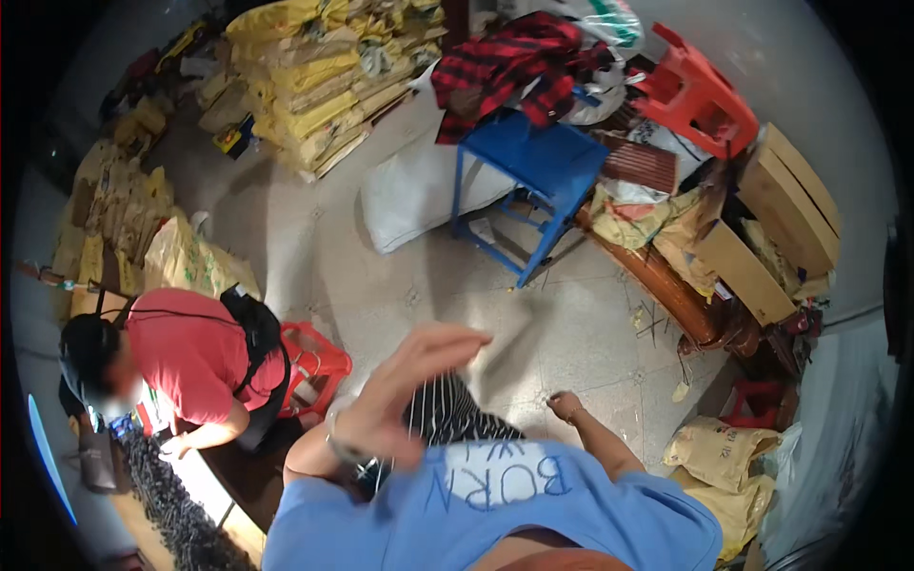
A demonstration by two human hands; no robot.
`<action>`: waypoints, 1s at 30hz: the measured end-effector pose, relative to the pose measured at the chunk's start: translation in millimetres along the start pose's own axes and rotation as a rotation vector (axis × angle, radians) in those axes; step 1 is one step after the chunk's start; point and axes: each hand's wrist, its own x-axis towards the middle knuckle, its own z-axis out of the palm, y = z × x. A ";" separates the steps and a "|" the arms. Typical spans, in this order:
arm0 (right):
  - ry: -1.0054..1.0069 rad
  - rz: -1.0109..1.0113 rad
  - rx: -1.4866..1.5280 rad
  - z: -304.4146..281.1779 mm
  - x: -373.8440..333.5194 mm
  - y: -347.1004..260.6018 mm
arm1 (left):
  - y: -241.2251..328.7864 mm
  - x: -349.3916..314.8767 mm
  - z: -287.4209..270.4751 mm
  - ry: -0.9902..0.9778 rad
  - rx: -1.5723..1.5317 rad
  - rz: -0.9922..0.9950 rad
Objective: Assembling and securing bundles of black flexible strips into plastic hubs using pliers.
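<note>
Red plastic stool [333, 354], bright and one-coloured with large openings in its sides, stands on the tiled floor [419, 285] right by a bent-over co-worker [190, 343], whose body hides part of it. It lies to the left of both hands, nearer the raised, blurred left hand [409, 381], whose fingers and thumb are parted with nothing between them. Well apart from that, the right hand [564, 405] is over the floor, too small to tell whether its fingers are closed.

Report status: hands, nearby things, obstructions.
Left hand raised, open, apparently empty. Right hand low, grip unclear. Red stool left of left hand. Blue seat ahead, clear of both hands.
</note>
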 end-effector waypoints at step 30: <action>0.018 -0.252 -0.215 -160.4 513.2 -576.5 | -407.9 169.1 -607.7 0.121 0.284 -1.011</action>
